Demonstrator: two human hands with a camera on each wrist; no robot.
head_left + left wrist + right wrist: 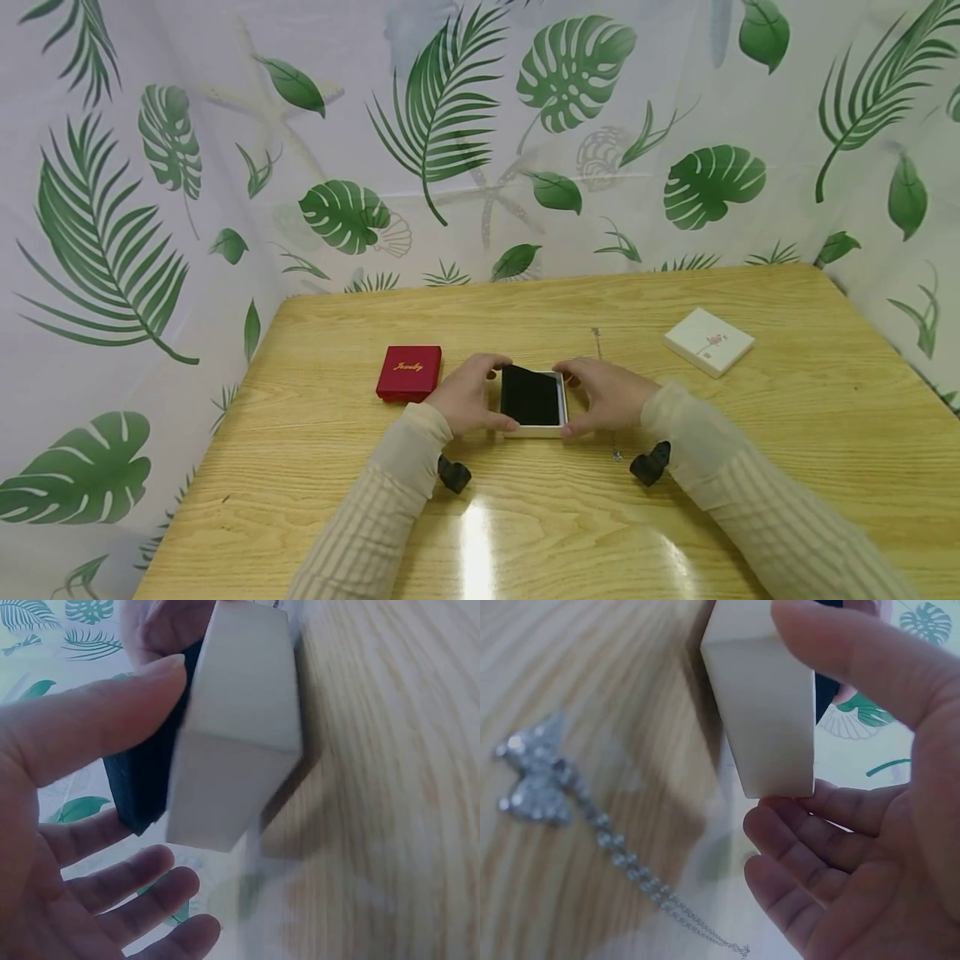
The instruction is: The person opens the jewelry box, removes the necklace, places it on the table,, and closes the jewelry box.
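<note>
A small white box (534,432) sits on the table between both hands, with a black pad (531,398) tilted in its opening. The pad's left side stands raised above the rim, as the left wrist view shows. My left hand (471,395) pinches that raised side between thumb and index finger. From the other side, my right hand (609,395) holds the box, thumb at the near corner and fingers at the far one. A silver chain with a butterfly charm (536,772) lies on the wood beside the right hand, its middle hidden under that hand in the head view.
On the left stands a closed red jewelry box (408,370) with gold lettering. At the back right lies a square white lid or box (708,340) with a pink flower print. A leaf-patterned cloth (450,242) hangs behind the wooden table (315,467).
</note>
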